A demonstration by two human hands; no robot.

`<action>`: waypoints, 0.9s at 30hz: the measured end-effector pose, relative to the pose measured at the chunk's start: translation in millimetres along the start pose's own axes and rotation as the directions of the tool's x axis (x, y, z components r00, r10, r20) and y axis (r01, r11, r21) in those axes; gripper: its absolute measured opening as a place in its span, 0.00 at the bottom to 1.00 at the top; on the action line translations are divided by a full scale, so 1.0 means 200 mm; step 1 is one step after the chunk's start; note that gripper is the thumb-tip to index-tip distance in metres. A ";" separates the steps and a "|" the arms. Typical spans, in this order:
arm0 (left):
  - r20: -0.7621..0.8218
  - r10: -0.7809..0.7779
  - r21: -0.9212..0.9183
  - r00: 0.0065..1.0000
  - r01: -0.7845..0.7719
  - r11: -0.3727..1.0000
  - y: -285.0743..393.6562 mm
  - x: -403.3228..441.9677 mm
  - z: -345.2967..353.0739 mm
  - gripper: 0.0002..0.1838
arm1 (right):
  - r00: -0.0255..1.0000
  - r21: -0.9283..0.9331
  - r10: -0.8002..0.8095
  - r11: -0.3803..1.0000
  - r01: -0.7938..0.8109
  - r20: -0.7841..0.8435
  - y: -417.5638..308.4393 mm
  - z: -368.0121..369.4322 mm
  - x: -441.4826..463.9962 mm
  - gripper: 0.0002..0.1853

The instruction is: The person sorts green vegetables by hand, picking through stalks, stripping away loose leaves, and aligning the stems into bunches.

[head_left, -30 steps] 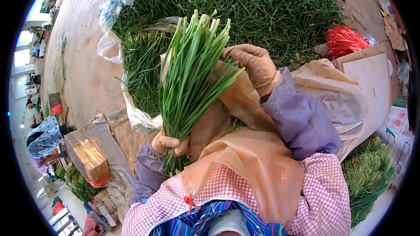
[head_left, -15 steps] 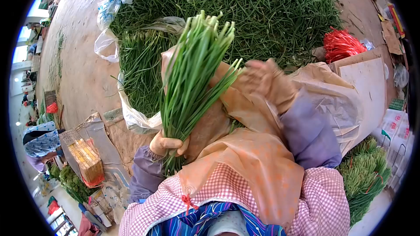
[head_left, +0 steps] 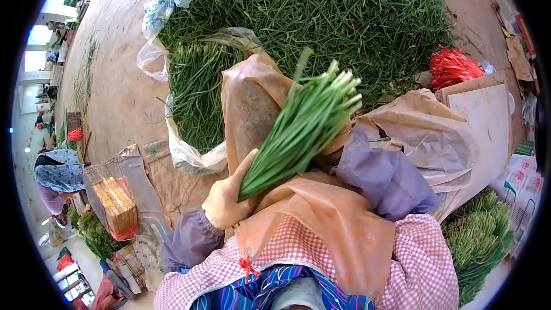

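Note:
My left hand (head_left: 229,198), in a pale glove, is closed around the lower end of a bunch of garlic chives (head_left: 293,132). The bunch lies tilted over my lap, its pale cut ends pointing up and right. My right sleeve (head_left: 384,178) reaches in from the right beside the bunch. The right hand itself is hidden behind the stalks, so its fingers do not show. Under the bunch, an orange-brown plastic apron (head_left: 321,206) covers my lap and knees.
A large heap of chives (head_left: 344,23) spreads ahead. More chives (head_left: 201,92) lie in a white plastic bag (head_left: 198,161) at left. Red ties (head_left: 453,69) sit beside a board (head_left: 482,115). Tied bunches (head_left: 479,241) are at right; another person (head_left: 60,178) is at far left.
The bunch has tipped from nearly upright to a slant toward the right. My right hand, seen blurred and apart from it before, has gone behind the stalks.

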State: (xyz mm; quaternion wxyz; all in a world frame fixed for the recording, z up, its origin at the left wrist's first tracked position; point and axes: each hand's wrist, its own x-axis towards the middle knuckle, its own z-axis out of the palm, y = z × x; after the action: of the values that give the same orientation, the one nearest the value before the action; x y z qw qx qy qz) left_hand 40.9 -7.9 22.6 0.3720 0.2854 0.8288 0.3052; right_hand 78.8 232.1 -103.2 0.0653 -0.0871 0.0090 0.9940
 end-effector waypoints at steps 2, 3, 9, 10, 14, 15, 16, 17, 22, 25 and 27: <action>-0.028 0.036 0.229 0.999 -0.029 0.973 0.02 -0.02 0.01 0.46 | 1.000 -0.016 -0.004 1.000 0.005 0.019 -0.02 -0.02 -0.02 0.16; -0.044 0.109 0.299 0.993 -0.091 0.950 -0.01 -0.03 0.02 0.47 | 1.000 0.002 0.019 1.000 -0.019 0.008 -0.03 0.00 -0.02 0.16; 0.190 -0.047 0.528 0.981 -0.062 0.847 0.04 -0.08 -0.01 0.50 | 0.971 0.196 0.219 0.960 -0.198 -0.091 -0.12 0.11 -0.03 0.16; 0.255 0.003 0.497 0.967 -0.134 0.857 0.05 -0.08 -0.05 0.49 | 0.972 0.195 0.218 0.961 -0.198 -0.088 -0.13 0.12 -0.04 0.16; 0.360 0.206 0.321 0.910 -0.328 0.888 0.17 -0.03 -0.32 0.43 | 0.998 0.085 0.054 0.995 -0.057 0.031 -0.13 0.16 -0.08 0.17; 0.272 0.303 0.297 0.913 -0.379 0.876 0.20 0.01 -0.38 0.42 | 0.997 0.094 0.069 0.993 -0.071 0.026 -0.14 0.16 -0.08 0.21; 0.179 0.394 0.278 0.901 -0.431 0.859 0.22 0.07 -0.44 0.42 | 0.996 0.041 0.064 0.997 -0.066 0.055 -0.15 0.15 -0.08 0.22; 0.139 0.504 0.198 0.852 -0.523 0.829 0.24 0.18 -0.47 0.44 | 0.994 -0.014 0.059 0.998 -0.058 0.086 -0.16 0.15 -0.08 0.24; 0.255 0.376 -0.719 0.891 -0.085 0.689 0.31 0.69 -0.08 0.52 | 0.973 -0.018 0.120 0.993 -0.118 0.199 -0.20 0.19 -0.11 0.33; 0.450 0.477 -0.798 0.755 0.100 0.595 0.34 0.76 0.13 0.53 | 0.986 -0.193 0.101 0.978 -0.073 0.135 -0.27 0.21 -0.15 0.35; 0.478 0.482 -0.829 0.734 0.197 0.523 0.39 0.73 0.16 0.53 | 0.994 -0.266 0.108 0.959 -0.096 0.029 -0.30 0.23 -0.19 0.34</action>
State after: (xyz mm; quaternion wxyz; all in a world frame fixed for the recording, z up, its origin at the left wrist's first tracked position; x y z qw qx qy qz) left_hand 3.2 154.1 -2.4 0.6996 0.2312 0.3575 0.5738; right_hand 115.8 288.1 -51.0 0.0020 -0.0731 -0.1205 0.9900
